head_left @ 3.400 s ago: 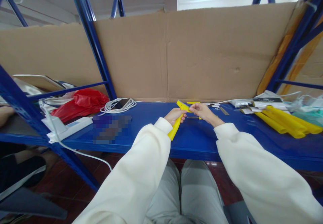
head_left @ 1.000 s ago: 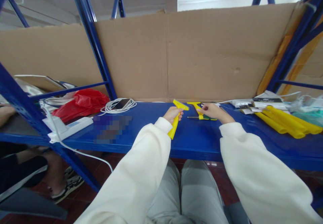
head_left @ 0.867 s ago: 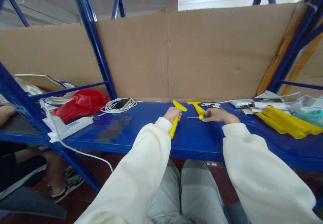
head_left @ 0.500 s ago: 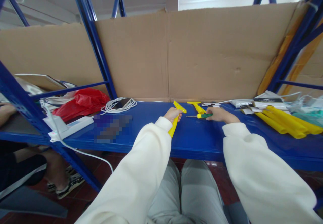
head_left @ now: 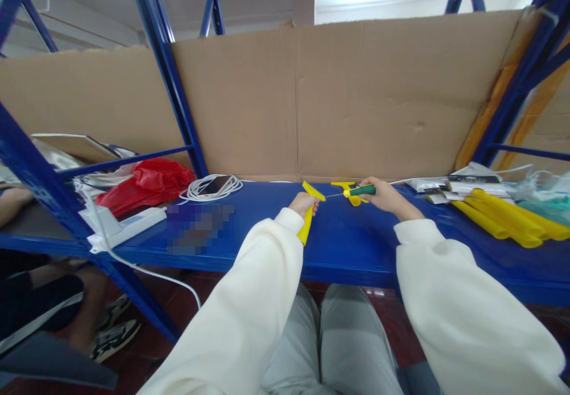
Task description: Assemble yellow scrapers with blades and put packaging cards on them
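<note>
My left hand [head_left: 304, 204] is wrapped round the shaft of a yellow T-shaped scraper handle [head_left: 314, 191], held tilted over the blue shelf top with its crossbar up. In my right hand [head_left: 380, 193] is a screwdriver [head_left: 366, 190] with a green and yellow grip. Its thin metal shank points left, and the tip is at or very near the right end of the crossbar; contact is too small to tell. Behind the screwdriver a second yellow T-shaped piece [head_left: 342, 184] lies on the shelf, partly covered by the tool and my fingers.
Yellow tubes [head_left: 503, 214] and white packets [head_left: 474, 178] lie to the right. At left are a coiled white cable [head_left: 202, 190] on a phone, a red plastic bag [head_left: 151, 181] and a white power strip [head_left: 133, 227]. Cardboard [head_left: 356, 98] walls the back. Another person sits at far left.
My right hand has raised the screwdriver slightly and moved its tip left to the crossbar of the scraper handle. My left hand has tilted the handle a little.
</note>
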Motion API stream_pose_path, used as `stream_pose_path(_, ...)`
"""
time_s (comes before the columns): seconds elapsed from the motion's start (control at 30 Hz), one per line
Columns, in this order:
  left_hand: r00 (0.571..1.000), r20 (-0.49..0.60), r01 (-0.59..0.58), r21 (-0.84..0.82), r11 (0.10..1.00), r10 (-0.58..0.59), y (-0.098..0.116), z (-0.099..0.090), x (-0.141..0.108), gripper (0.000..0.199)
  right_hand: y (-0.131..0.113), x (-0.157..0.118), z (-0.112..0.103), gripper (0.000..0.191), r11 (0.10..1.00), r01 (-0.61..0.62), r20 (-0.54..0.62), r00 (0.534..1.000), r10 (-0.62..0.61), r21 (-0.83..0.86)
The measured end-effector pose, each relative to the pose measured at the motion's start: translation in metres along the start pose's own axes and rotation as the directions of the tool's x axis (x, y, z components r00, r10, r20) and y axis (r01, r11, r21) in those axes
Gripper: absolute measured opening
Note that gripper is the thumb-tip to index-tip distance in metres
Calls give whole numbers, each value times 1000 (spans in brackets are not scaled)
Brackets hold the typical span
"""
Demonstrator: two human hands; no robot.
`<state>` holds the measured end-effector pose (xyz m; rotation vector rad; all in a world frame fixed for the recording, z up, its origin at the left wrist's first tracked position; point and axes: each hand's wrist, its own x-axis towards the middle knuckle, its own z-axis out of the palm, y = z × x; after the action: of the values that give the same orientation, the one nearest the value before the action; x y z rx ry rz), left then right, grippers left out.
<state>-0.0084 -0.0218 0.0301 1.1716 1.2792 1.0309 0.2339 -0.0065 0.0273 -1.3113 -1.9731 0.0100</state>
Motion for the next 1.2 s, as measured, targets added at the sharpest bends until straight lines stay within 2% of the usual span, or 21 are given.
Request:
stream_pose_path(0.3,1000,4,-1,7,1000,1,0,0,-2,27,-3,1,3,20,994,48,-30,998,-46,96)
stream_pose_path(0.73,999,-31,-10,-17,1000,9,-1,-1,3,24,-1,1,5,22,987,88,-31,996,-84,137)
stream_pose_path(0.93,999,-30,-10,-27,1000,9,-1,-3,5,15,-3,0,4,22,986,75,-18,997,-73,151)
stream_pose_path(1.2,999,-35,-9,-31,999,8,-1,-2,3,21,-5,0,4,23,985,69,-17,998,-67,159)
